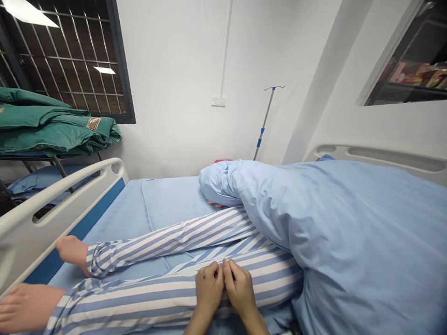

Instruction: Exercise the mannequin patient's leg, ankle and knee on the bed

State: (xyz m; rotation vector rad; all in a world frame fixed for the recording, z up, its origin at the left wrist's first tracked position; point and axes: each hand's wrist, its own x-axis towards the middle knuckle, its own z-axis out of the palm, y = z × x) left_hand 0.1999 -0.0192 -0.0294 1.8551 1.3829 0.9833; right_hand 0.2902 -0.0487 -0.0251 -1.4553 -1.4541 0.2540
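My left hand [209,286] and my right hand [239,286] are curled into loose fists, side by side with their thumb sides touching. They are over the near leg of blue-and-white striped trousers [139,298], around the knee or thigh. Nothing shows inside either fist; the undersides are hidden. The trousers are on a lying figure, perhaps a manikin, with a bare near foot [28,304] and a bare far foot [73,251] at the left. A light blue quilt [349,232] covers its upper part, and a few fingertips [216,204] peek out from under the quilt's far edge.
The bed has a blue sheet [167,200], a cream footboard [80,195] at left and a headboard [387,156] at right. Behind stands an IV pole [265,121]. Folded green bedding [52,130] lies on another bed frame under the barred window [70,60].
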